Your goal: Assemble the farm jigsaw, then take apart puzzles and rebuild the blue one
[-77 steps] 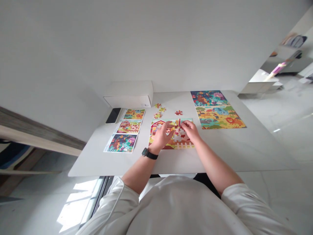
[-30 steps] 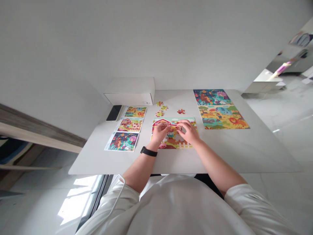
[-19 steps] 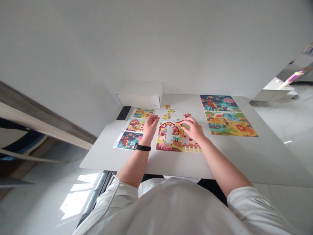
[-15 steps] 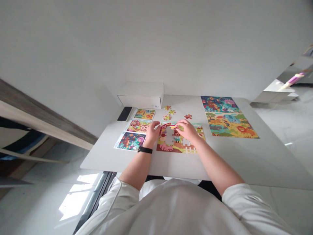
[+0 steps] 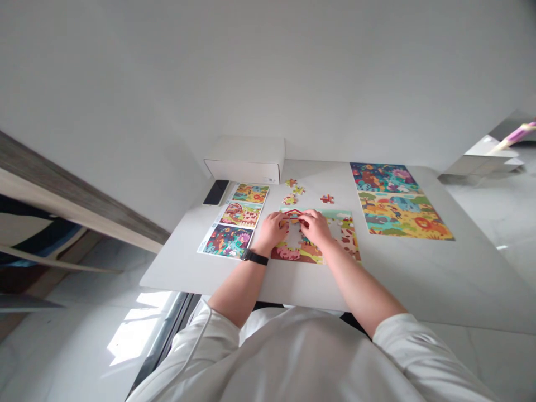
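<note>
Red-barn farm jigsaw puzzle (image 5: 343,240) lying on a white table (image 5: 397,273), left hand (image 5: 273,230) and right hand (image 5: 316,227) working over it, fingers (image 5: 307,219) bunched together, any held piece hidden.

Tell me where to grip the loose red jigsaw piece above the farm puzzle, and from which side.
Pinch the loose red jigsaw piece by opposite edges from above: it lies flat on the white table, apart from other pieces, so fingers should fit.

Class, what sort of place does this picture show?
Probably a room in a home or a quiet activity space: a white table holds a farm jigsaw puzzle, picture cards and a smartphone, above a polished tile floor.
</note>
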Tool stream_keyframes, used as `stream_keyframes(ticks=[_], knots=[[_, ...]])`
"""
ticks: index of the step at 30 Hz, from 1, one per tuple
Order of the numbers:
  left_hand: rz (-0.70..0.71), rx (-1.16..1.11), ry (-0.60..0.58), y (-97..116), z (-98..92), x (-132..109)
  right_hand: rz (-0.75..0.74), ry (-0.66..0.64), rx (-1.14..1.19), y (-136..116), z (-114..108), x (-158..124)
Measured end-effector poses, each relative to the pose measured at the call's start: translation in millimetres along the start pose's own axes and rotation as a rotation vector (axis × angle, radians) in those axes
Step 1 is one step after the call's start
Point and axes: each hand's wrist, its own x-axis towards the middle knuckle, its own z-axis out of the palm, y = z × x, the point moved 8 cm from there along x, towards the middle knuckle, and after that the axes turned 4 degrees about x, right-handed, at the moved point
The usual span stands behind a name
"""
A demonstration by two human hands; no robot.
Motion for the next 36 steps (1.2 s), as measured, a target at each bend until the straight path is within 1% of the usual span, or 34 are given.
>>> stream_keyframes(ticks=[5,9,19,26,30,33,36], knots=[[0.015,0.004,0.002,0,0.5,-1,0.009,-0.014,0.006,1,1,0],[-0.004,0.024,0.002,-2,1.0,0,0.001,-0.002,0.018,-1,-1,0],[0.004,0.055,-0.014,-3,4.4,0,0.027,-0.088,-0.041,-8,4,0],[0.004,0.090,-0.015,-6,7.7,0,0.020,-0.109,-0.067,-11,4,-1],[0.004,0.098,-0.013,-8,9.1,0,0.013,-0.096,-0.058,-10,1,-2],[0.011,0.095,-0.009,-8,9.2,0,-0.001,-0.107,-0.044,-10,0,-3],[0.021,0.101,-0.002,-5,7.9,-1,0.016,-0.127,-0.052,-10,-1,-3]])
